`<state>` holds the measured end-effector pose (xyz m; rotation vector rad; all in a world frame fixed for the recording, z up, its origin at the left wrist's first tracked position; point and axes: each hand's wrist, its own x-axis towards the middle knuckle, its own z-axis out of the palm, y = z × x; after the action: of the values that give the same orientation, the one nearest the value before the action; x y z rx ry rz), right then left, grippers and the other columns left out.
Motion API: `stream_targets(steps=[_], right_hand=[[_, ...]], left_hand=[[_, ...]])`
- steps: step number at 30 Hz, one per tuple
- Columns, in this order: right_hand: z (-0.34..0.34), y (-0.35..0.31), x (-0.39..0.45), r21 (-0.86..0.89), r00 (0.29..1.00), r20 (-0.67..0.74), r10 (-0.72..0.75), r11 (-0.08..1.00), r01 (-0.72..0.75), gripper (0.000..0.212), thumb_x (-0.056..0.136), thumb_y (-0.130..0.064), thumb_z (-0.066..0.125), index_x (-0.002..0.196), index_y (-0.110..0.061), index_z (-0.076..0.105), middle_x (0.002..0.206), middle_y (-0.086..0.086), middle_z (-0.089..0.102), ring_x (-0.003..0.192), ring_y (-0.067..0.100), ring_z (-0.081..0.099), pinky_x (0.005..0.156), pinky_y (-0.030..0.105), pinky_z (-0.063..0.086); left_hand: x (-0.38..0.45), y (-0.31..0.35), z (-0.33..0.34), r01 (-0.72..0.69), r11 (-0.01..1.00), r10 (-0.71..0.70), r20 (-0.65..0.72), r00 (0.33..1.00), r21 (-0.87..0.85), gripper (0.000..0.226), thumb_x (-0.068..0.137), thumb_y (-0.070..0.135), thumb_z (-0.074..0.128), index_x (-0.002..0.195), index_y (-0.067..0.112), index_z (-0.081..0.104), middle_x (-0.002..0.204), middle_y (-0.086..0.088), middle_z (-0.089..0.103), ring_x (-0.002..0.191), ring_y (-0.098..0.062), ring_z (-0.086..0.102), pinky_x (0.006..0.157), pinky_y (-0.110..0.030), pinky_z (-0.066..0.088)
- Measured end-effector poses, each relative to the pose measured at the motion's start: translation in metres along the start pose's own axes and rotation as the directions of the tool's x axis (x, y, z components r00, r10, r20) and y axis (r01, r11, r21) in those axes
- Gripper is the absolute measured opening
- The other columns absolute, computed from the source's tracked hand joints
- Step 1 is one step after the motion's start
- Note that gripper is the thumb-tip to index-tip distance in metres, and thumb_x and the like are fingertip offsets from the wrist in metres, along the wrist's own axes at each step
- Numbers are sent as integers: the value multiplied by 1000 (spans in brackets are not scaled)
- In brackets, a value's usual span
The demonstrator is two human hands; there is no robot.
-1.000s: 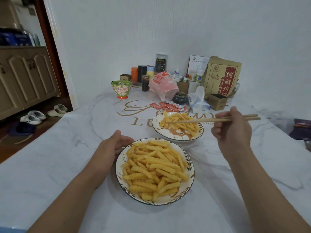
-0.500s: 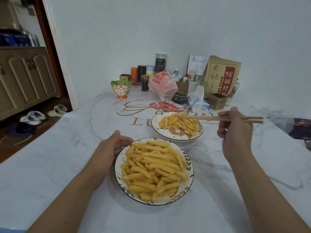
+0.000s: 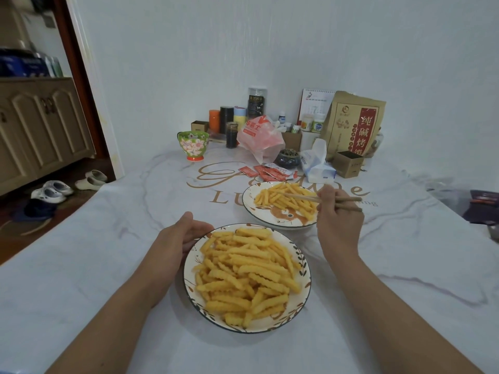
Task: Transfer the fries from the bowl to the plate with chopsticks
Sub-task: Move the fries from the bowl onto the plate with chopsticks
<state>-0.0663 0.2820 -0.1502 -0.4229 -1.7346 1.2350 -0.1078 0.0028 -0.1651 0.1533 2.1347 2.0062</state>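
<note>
We hold the chopsticks (image 3: 321, 199) in our right hand (image 3: 337, 222), the fingers (image 3: 328, 194) pinched round the sticks, whose tips reach out over the fries on the far dish (image 3: 251, 209); we cannot tell whether a fry sits between the tips. Our left hand (image 3: 178, 238) curls against the left rim of the near dish (image 3: 303, 268), thumb and fingers cupping its edge to steady it. The fries (image 3: 243, 273) lie heaped high in that near dish, with a smaller pile in the far one, so most of the fries lie in the near heap. Both dishes look shallow, and we cannot say for certain which is the bowl and which the plate. The risks, as we judge them: the crinkled fries may slip from the smooth tips if pinched off-centre and drop onto the table (image 3: 94, 265) in the narrow gap between the dishes; digging into the tall heap could tip neighbours over the low rim; and the right wrist, passing low, might brush the pile. The table is white with grey marbling and gold lettering; sauce packets (image 3: 266, 172), a tissue pack (image 3: 317, 168), a floral cup (image 3: 193, 144), jars and a brown paper bag (image 3: 353, 125) crowd its far end against a pale wall, and slippers (image 3: 51, 188) lie on the floor beside a wooden cabinet (image 3: 40, 130).
</note>
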Motion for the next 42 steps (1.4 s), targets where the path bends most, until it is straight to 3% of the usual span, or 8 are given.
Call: stream_targets(steps=[3,13,18,21,27,33,36,42], right_hand=[[4,7,-1,43,999,47,22,999,-24,50,99,-53,49,79,-10,65,66,15,60,64,35,56,60,49,50],[-23,-26,14,412,975,-44,217,893,-180,46,108,-31,44,74,-9,66,54,3,52,46,15,46,42,25,38],[-33,-47,7,542,910,303,283,735,-409,49,106,-28,47,64,-11,64,54,5,45,46,15,38,43,24,26],[-22,-53,-11,444,860,466,208,786,-431,51,107,-29,44,63,-12,65,54,7,45,44,17,37,42,24,26],[-8,-57,-34,333,837,541,85,892,-305,50,108,-27,44,67,-12,69,54,9,49,42,19,40,39,26,31],[-24,-54,-7,410,961,202,189,875,-258,44,106,-27,50,70,-8,66,51,0,49,44,12,40,40,22,30],[-34,-42,5,191,996,22,81,978,-84,42,106,-31,49,73,-14,69,53,-8,52,52,7,45,46,20,34],[-41,-26,14,29,999,37,-37,999,36,38,106,-31,49,78,-17,71,56,-14,59,56,0,52,51,12,38]], left_hand=[[0,0,0,-3,1000,3,-2,1000,5,59,110,47,29,108,14,78,108,2,81,108,-19,74,111,-48,48],[0,1,0,9,1000,-9,-5,1000,-4,60,110,48,29,106,15,79,107,2,81,107,-19,74,111,-48,48],[-1,2,1,10,1000,-10,-7,1000,-8,59,110,48,30,106,14,79,107,2,81,108,-19,74,111,-48,48],[-1,1,0,8,1000,-8,-8,1000,-12,59,110,48,30,106,15,79,108,2,81,109,-20,73,112,-49,47],[-1,2,0,6,1000,-6,-2,1000,-13,59,110,49,30,107,16,79,109,3,80,108,-19,74,110,-49,48],[0,0,-2,3,1000,-3,2,1000,-4,59,109,51,30,108,17,78,110,2,80,108,-20,74,110,-50,49],[1,0,-2,7,1000,-7,2,1000,-3,60,109,51,29,108,17,78,110,2,80,108,-21,74,109,-50,49],[-1,1,0,-2,1000,2,4,1000,5,60,110,49,28,108,16,78,108,2,80,106,-19,75,107,-47,50]])
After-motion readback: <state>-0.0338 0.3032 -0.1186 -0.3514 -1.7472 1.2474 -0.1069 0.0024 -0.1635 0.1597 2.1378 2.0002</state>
